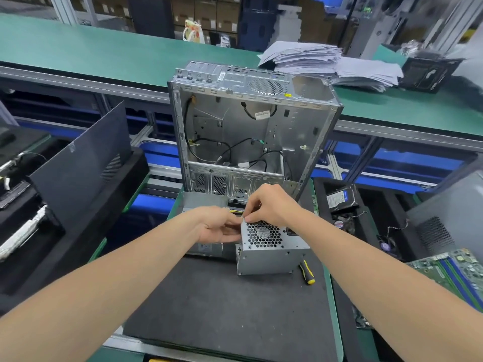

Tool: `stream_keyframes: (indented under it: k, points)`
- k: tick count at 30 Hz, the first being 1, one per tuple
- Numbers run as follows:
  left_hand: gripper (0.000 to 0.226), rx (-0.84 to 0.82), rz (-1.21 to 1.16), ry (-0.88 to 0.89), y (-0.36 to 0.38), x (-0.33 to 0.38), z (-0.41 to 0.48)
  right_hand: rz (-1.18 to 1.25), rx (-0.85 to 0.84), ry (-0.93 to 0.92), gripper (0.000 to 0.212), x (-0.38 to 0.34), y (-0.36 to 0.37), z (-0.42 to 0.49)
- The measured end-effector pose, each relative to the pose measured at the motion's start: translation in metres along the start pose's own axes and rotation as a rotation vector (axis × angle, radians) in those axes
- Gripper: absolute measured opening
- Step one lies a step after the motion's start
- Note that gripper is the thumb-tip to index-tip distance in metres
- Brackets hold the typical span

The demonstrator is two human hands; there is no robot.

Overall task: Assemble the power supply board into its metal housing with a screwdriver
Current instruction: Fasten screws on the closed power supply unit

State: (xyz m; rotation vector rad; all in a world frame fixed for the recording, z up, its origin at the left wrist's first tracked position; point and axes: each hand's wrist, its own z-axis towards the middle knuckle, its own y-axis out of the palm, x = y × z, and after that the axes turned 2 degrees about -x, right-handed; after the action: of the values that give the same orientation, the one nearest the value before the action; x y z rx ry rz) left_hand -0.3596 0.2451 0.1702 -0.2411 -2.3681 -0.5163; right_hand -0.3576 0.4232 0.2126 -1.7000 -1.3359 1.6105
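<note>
The power supply housing (271, 253) is a small grey metal box with a honeycomb fan grille (264, 234) on its top face. It stands on the black foam mat (222, 304), in the middle of it and a little to the right. Some yellow wires (235, 211) show at its far left corner. A screwdriver (307, 273) with a black and yellow handle lies on the mat, just beside the housing on the right.

The mat lies on a green workbench. Behind it stands an open computer case (251, 126) with black cables inside. On the far green bench there is a pile of papers (326, 64). A motherboard (449, 267) lies at the right and a dark side panel (83, 163) leans at the left.

Both bare arms reach forward. The left hand (219, 227) has nearly straight fingers and touches the left wall of the housing. The right hand (269, 205) comes from above with curled fingers, and pinches the top left corner of the housing.
</note>
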Motion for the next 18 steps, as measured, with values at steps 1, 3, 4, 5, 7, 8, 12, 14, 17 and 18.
stream_keyframes:
  k: [1, 3, 4, 5, 7, 8, 12, 14, 17, 18]
  points:
    - [0.036, -0.004, -0.013, -0.001, 0.0004, -0.0007, -0.0005, 0.001, -0.025, 0.005, 0.009, -0.0021, -0.0009, 0.0010]
    - [0.034, -0.005, -0.035, -0.003, 0.0007, -0.0020, -0.0004, -0.004, -0.058, 0.017, 0.011, -0.0055, -0.0023, 0.0034]
    - [0.032, -0.007, -0.041, -0.008, 0.0003, -0.0025, -0.0001, 0.002, -0.065, 0.032, 0.013, -0.0059, -0.0027, 0.0042]
    - [0.032, -0.010, -0.040, -0.014, 0.0002, -0.0027, -0.0002, 0.021, -0.074, 0.052, 0.014, -0.0056, -0.0031, 0.0047]
    - [0.029, -0.021, -0.025, -0.026, 0.0005, -0.0034, -0.0011, 0.105, -0.084, 0.105, 0.012, -0.0022, -0.0036, 0.0049]
    - [0.027, -0.027, -0.022, -0.031, 0.0008, -0.0035, -0.0018, 0.152, -0.075, 0.129, 0.010, 0.0001, -0.0037, 0.0047]
    - [0.023, -0.041, -0.033, -0.043, -0.0006, -0.0034, -0.0015, 0.204, -0.050, 0.138, 0.009, 0.0017, -0.0023, 0.0042]
    - [0.022, -0.050, -0.026, -0.044, -0.0020, -0.0032, -0.0001, 0.146, -0.078, 0.099, 0.009, -0.0020, -0.0008, 0.0050]
    - [0.012, -0.065, 0.002, -0.048, -0.0027, -0.0027, 0.0003, 0.147, -0.065, 0.096, 0.009, -0.0039, 0.0007, 0.0046]
    - [0.009, -0.071, 0.012, -0.049, -0.0024, -0.0022, -0.0004, 0.179, -0.058, 0.104, 0.009, -0.0025, 0.0006, 0.0039]
